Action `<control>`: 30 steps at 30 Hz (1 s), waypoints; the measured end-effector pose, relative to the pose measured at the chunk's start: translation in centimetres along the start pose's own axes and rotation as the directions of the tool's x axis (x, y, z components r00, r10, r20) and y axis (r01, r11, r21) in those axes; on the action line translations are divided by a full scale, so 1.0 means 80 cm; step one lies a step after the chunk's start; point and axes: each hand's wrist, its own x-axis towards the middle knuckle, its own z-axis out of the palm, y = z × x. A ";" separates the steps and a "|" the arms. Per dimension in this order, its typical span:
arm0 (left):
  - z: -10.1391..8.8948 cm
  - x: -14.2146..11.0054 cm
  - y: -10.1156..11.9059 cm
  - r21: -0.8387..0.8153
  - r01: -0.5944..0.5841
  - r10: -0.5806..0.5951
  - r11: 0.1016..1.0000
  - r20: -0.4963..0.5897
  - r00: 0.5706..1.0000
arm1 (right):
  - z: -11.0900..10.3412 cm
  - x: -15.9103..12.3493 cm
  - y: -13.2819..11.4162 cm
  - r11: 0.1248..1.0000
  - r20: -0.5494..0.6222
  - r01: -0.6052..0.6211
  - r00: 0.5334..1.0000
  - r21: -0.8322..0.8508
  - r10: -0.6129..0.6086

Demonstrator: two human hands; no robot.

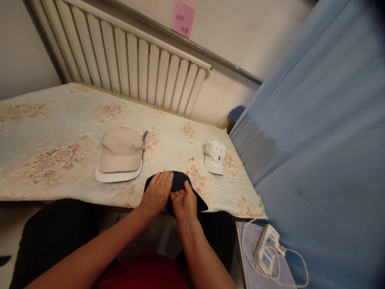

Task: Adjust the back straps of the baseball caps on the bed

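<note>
A dark navy cap (179,181) is between my two hands at the near edge of the table, its brim pointing to the lower right. My left hand (158,190) lies over the cap's left side with fingers closed on the fabric. My right hand (185,200) grips it from the near side, thumb up and fingers curled against the cloth. To the left, a beige cap (122,150) rests stacked on another cap, whose white brim (118,176) shows below. A small white cap (214,154) sits on the right part of the table.
A floral cloth (75,128) covers the table. Behind it stand a white radiator (135,60) and a wall with a pink note (183,19). A blue curtain (315,140) hangs at the right. A power strip (267,249) with cables lies on a small stand.
</note>
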 end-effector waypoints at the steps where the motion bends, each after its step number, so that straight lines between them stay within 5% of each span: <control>1: 0.002 -0.002 0.000 -0.007 -0.002 0.002 1.000 -0.004 1.000 | -0.001 0.002 -0.003 1.000 -0.020 0.008 1.000 0.011 -0.008; 12: 0.011 -0.007 -0.006 -0.007 -0.043 0.042 0.999 -0.057 0.997 | -0.006 0.014 0.004 0.993 0.022 0.014 1.000 0.118 -0.017; 30: 0.044 0.000 -0.076 -0.184 -0.077 0.050 0.980 -0.146 0.988 | 0.025 0.033 0.022 0.969 0.022 0.236 0.971 0.076 -0.238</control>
